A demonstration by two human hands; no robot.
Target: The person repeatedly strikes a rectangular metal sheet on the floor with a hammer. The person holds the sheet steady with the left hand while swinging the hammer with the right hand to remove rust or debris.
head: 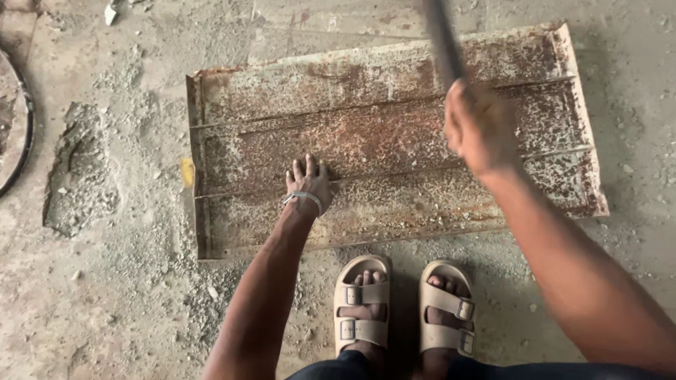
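A large rusty metal panel [380,119] with raised ribs and turned-up edges lies flat on the concrete floor in front of me. My left hand [308,184], a bracelet on its wrist, presses flat on the panel's near part, fingers spread. My right hand [479,130] is raised above the panel's right half, closed around a dark rod-like handle [443,39] that runs up out of the frame and is blurred. The handle's head is hidden beyond the top edge.
My feet in beige two-strap sandals [405,306] stand just below the panel's near edge. Grey rubble and dust [81,169] lie to the left. A curved dark-rimmed object [17,119] shows at the left edge. A small yellow patch [187,171] marks the panel's left rim.
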